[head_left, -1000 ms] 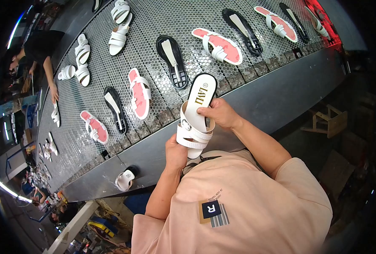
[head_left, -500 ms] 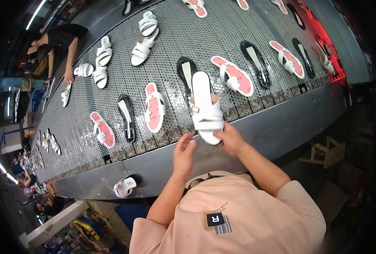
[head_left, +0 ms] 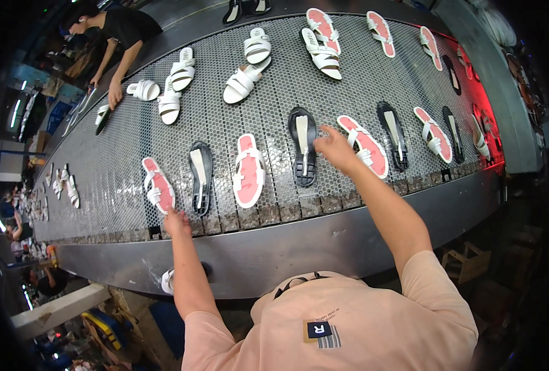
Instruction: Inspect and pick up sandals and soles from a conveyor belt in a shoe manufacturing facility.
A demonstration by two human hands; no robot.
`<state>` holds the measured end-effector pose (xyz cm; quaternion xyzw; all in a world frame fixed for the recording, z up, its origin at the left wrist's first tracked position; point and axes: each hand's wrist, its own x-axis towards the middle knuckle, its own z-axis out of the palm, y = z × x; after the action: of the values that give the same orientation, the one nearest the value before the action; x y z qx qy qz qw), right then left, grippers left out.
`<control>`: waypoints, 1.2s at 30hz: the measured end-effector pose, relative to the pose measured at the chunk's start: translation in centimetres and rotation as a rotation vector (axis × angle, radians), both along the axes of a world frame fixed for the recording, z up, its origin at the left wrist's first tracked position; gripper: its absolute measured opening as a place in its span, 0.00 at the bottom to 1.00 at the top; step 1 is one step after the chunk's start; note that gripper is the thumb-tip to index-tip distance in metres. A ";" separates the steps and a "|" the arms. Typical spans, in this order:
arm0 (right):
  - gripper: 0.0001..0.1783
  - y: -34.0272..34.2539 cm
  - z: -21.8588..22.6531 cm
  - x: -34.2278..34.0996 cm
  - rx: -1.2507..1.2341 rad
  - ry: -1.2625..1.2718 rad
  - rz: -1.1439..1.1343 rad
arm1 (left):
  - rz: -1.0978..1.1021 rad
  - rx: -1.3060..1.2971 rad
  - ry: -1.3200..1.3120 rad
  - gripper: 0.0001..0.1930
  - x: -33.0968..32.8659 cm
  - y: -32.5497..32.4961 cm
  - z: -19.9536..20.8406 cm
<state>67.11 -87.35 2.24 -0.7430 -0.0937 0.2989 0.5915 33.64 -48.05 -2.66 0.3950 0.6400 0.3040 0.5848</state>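
At the near edge of the perforated conveyor [head_left: 219,120], my left hand [head_left: 178,224] pinches the near end of a white-strapped sandal upper [head_left: 158,184] with a pink underside. Just right of it lies a black sole [head_left: 201,176] with a pale strip. My right hand [head_left: 337,149] reaches over the belt, fingers apart and holding nothing. It is between another black sole [head_left: 303,145] and a pink-bottomed sandal upper [head_left: 366,148], whose edge it partly covers. Another pink-bottomed upper [head_left: 248,170] lies between my hands. A finished white sandal [head_left: 321,54] rests far across the belt.
More white sandals [head_left: 237,83] lie along the far side. Across the belt at far left, a person [head_left: 123,34] handles a sandal [head_left: 102,116]. Red light glows at the right end [head_left: 488,133]. The metal side [head_left: 324,238] borders my body; a wooden stool [head_left: 466,260] stands lower right.
The white sandal has left my right hand and a white sandal now lies at the belt's far side. My right hand moved up the belt; my left went left to a pink-bottomed upper.
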 end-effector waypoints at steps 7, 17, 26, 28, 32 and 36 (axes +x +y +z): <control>0.35 -5.6 3.4 -6.5 -0.249 -0.279 0.213 | -0.090 0.330 0.010 0.09 -2.4 0.4 3.9; 0.39 1.2 11.9 -17.6 -0.091 -1.063 0.866 | -0.778 -0.172 -0.215 0.13 -4.6 -11.9 18.7; 0.27 -13.3 5.3 -16.6 -0.251 -0.102 0.771 | -1.198 0.191 0.376 0.18 5.7 -9.7 9.4; 0.26 -16.5 4.4 -17.3 -0.305 0.210 0.653 | -1.102 0.618 0.568 0.29 8.1 -5.0 6.4; 0.28 -19.8 3.7 -20.1 -0.256 0.723 0.128 | -1.037 0.821 0.867 0.44 13.7 0.2 2.6; 0.26 -19.9 2.2 -21.7 -0.177 0.910 -0.094 | -1.105 0.754 1.078 0.47 17.7 0.7 1.3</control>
<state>45.40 -107.26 4.45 -0.5873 0.2349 0.5743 0.5197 51.34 -47.40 -1.32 0.9084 0.4025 -0.0615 0.0946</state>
